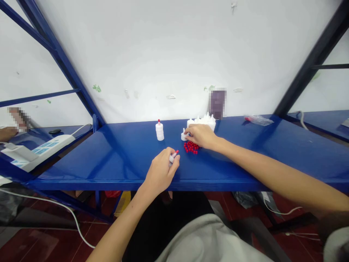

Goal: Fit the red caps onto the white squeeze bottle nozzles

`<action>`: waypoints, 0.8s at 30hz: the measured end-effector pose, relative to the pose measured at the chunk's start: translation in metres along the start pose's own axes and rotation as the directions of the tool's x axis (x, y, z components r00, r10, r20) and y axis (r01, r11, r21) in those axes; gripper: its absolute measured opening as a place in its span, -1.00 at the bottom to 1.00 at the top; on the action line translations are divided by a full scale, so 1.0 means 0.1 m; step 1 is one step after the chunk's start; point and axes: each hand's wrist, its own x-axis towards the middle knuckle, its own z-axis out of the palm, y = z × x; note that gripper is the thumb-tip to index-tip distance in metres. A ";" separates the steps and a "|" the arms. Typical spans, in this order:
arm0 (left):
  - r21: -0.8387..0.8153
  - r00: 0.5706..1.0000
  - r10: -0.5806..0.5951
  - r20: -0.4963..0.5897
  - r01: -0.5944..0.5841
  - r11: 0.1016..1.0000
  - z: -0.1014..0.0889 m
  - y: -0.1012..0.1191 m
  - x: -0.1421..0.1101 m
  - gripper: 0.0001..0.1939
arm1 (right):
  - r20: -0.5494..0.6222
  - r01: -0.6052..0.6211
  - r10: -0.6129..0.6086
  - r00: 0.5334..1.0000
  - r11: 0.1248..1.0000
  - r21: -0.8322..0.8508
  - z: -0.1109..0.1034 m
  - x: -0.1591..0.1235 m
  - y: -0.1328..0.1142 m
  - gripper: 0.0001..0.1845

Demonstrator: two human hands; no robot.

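My left hand (165,165), near the table's front edge, is closed round a white nozzle lid (171,159) with a red tip cap (176,153) on its spout; the fingers hide part of it. My right hand (201,135) pinches another white nozzle lid (183,136), whose spout is bare, between thumb and fingertips. Just below that hand lies a loose pile of small red tip caps (191,147). Behind it several white nozzle lids (205,120) stand grouped together, partly covered by the hand. A white ribbed bottle (159,133) with a red-tipped nozzle stands upright to the left.
The blue tabletop (122,153) runs along a white wall, between blue metal frame posts (68,69). A clear plastic bag (259,120) with something red lies at the back right. At far left are a white power strip (51,143) and another person's hand (7,134).
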 end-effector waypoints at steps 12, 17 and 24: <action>0.005 1.000 0.000 -0.004 0.000 1.000 0.01 -0.03 0.01 -0.75 | -0.098 0.049 -0.036 0.995 0.989 0.141 -0.12 -0.11 -0.11 -0.62; -0.009 1.000 0.008 0.012 -0.008 1.000 0.01 -0.05 0.02 -0.77 | -0.053 0.344 -0.354 0.934 0.846 0.408 -0.27 -0.31 -0.31 -0.64; 0.020 0.988 0.135 0.080 -0.137 0.990 0.00 -0.04 0.00 -0.76 | 0.005 0.331 -0.409 0.913 0.746 0.578 -0.21 -0.37 -0.49 -0.67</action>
